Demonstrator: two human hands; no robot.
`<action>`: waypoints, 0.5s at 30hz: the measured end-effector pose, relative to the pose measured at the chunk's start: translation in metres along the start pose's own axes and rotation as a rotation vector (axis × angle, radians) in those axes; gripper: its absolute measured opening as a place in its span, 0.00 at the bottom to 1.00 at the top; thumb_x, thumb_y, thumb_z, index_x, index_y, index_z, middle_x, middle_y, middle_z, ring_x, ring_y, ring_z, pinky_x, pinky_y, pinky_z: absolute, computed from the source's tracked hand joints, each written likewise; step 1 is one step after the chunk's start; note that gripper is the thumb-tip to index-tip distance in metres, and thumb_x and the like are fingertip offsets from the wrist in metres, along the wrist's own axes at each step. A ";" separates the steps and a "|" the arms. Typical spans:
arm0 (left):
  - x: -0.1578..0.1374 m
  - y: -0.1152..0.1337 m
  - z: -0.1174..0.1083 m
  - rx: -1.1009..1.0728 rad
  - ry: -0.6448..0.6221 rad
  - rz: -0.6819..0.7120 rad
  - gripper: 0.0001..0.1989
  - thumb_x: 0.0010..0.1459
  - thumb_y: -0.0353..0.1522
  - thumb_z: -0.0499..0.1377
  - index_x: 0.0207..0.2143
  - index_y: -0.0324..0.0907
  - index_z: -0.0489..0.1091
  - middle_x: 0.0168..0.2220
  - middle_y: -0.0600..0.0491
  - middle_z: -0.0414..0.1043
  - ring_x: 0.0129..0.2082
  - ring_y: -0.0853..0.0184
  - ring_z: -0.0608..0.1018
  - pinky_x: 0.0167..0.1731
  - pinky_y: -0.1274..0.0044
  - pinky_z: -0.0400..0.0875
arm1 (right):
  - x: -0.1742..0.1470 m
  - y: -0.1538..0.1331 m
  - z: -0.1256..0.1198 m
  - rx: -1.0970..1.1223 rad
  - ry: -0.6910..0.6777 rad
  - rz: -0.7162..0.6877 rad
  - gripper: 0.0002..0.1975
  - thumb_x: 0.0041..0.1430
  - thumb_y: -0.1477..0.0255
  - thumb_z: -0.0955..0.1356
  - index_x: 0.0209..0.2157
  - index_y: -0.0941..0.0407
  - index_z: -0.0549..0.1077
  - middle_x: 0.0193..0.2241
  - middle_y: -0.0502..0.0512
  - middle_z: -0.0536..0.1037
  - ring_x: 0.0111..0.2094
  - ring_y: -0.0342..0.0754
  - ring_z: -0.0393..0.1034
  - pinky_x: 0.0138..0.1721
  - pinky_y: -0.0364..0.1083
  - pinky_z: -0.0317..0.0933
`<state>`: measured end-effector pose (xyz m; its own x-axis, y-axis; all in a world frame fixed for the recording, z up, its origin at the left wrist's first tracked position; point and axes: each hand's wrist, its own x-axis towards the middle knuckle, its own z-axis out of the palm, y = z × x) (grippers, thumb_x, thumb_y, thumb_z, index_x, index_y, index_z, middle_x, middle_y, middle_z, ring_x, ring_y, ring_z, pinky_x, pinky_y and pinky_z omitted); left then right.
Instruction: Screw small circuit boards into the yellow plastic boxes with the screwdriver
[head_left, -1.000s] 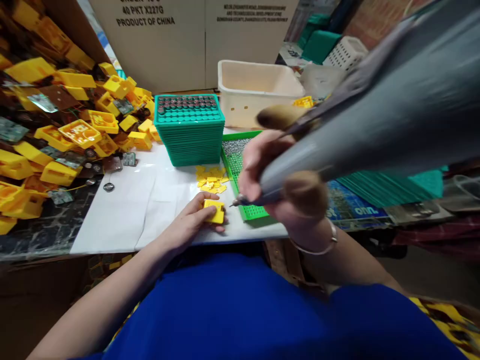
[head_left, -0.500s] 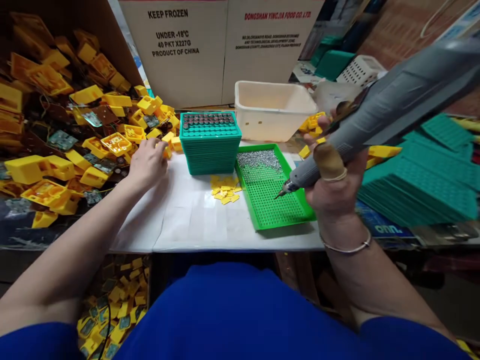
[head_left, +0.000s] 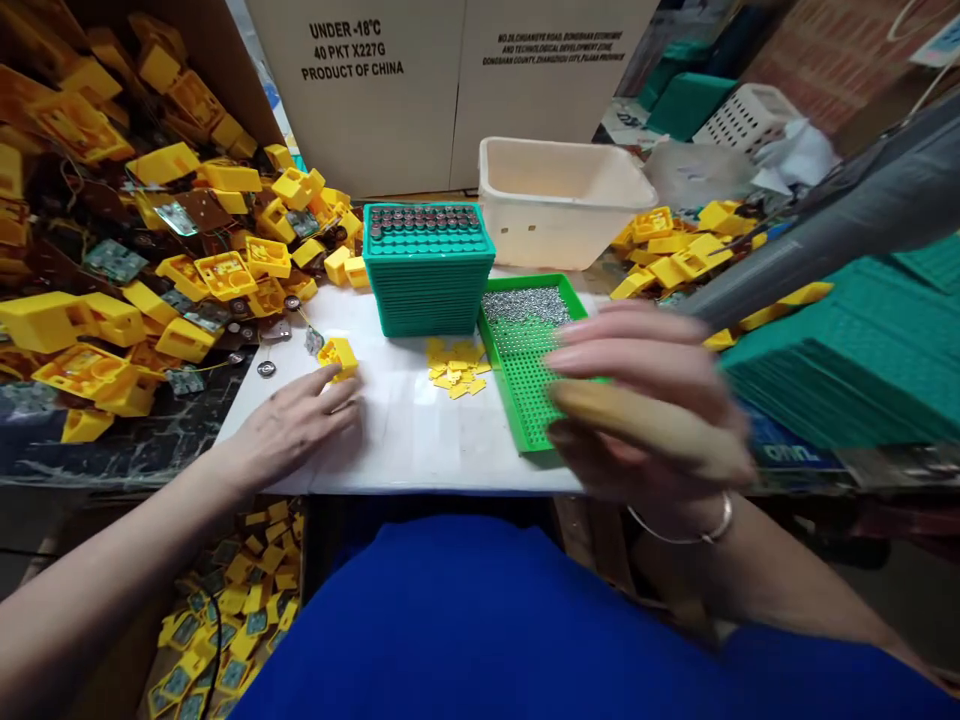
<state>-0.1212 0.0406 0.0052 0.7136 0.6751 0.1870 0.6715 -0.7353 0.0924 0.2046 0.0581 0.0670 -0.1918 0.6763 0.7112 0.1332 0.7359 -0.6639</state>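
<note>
My left hand (head_left: 304,425) rests over the white work surface, its fingers closed on a small yellow plastic housing (head_left: 340,357). A small circuit board (head_left: 313,341) hangs off that housing on a wire. My right hand (head_left: 652,400), smeared by motion, is raised in front of the green perforated tray (head_left: 534,425); its fingers are bent but apart, two of them covered, and nothing shows in them. Behind it the grey electric screwdriver (head_left: 840,215) slants up to the right, its tip hidden. Small silver screws (head_left: 529,305) fill the tray's far end.
Yellow housings with boards (head_left: 225,275) heap up on the left. Stacked teal trays (head_left: 431,290) stand mid-table beside small flat yellow pieces (head_left: 457,370). A white bin (head_left: 562,220) is behind, before a large carton (head_left: 375,130). More teal trays (head_left: 847,350) lie at right.
My left hand has come from the heap toward me, bringing a yellow housing onto the white surface. My right hand has let go of the electric screwdriver, which has shifted right.
</note>
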 end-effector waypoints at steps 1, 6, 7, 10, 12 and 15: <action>-0.007 0.004 0.002 -0.042 0.038 -0.026 0.13 0.60 0.24 0.49 0.35 0.44 0.72 0.46 0.44 0.75 0.51 0.55 0.73 0.48 0.64 0.71 | 0.002 0.000 0.012 -0.112 -0.129 -0.185 0.03 0.53 0.69 0.72 0.32 0.46 0.78 0.33 0.49 0.80 0.39 0.50 0.75 0.42 0.52 0.71; -0.008 0.012 0.009 -0.179 0.340 -0.308 0.04 0.58 0.28 0.57 0.37 0.43 0.69 0.42 0.47 0.71 0.41 0.62 0.75 0.41 0.71 0.72 | 0.038 0.014 0.092 -0.332 -0.619 -0.127 0.15 0.66 0.70 0.61 0.45 0.57 0.76 0.39 0.57 0.79 0.39 0.47 0.72 0.40 0.46 0.64; -0.005 0.012 0.010 -0.193 0.392 -0.333 0.03 0.57 0.28 0.58 0.36 0.43 0.68 0.39 0.49 0.70 0.38 0.64 0.75 0.38 0.73 0.72 | 0.048 0.019 0.110 -0.353 -0.677 -0.082 0.15 0.66 0.71 0.61 0.45 0.57 0.76 0.41 0.57 0.79 0.41 0.47 0.72 0.41 0.46 0.63; 0.005 0.011 0.015 -0.210 0.459 -0.341 0.04 0.56 0.25 0.55 0.32 0.42 0.68 0.34 0.51 0.67 0.32 0.67 0.71 0.32 0.76 0.68 | 0.076 0.043 0.166 -0.406 -0.724 0.018 0.12 0.63 0.75 0.61 0.38 0.57 0.77 0.38 0.57 0.79 0.40 0.49 0.71 0.43 0.47 0.62; 0.007 0.009 0.017 -0.200 0.445 -0.345 0.07 0.55 0.24 0.54 0.31 0.42 0.69 0.33 0.52 0.66 0.31 0.67 0.70 0.31 0.76 0.66 | 0.089 0.064 0.202 -0.353 -0.703 0.147 0.08 0.59 0.78 0.64 0.31 0.55 0.75 0.31 0.52 0.78 0.36 0.46 0.70 0.41 0.45 0.63; 0.003 0.008 0.018 -0.173 0.399 -0.360 0.09 0.54 0.24 0.54 0.33 0.44 0.70 0.32 0.53 0.66 0.31 0.67 0.69 0.31 0.76 0.65 | 0.098 0.095 0.247 -0.222 -0.611 0.306 0.10 0.53 0.77 0.69 0.21 0.55 0.68 0.18 0.45 0.68 0.30 0.41 0.67 0.40 0.41 0.64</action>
<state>-0.1099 0.0384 -0.0114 0.2924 0.8350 0.4661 0.7918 -0.4847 0.3716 -0.0417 0.1864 0.0168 -0.6158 0.7618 0.2011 0.4504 0.5498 -0.7035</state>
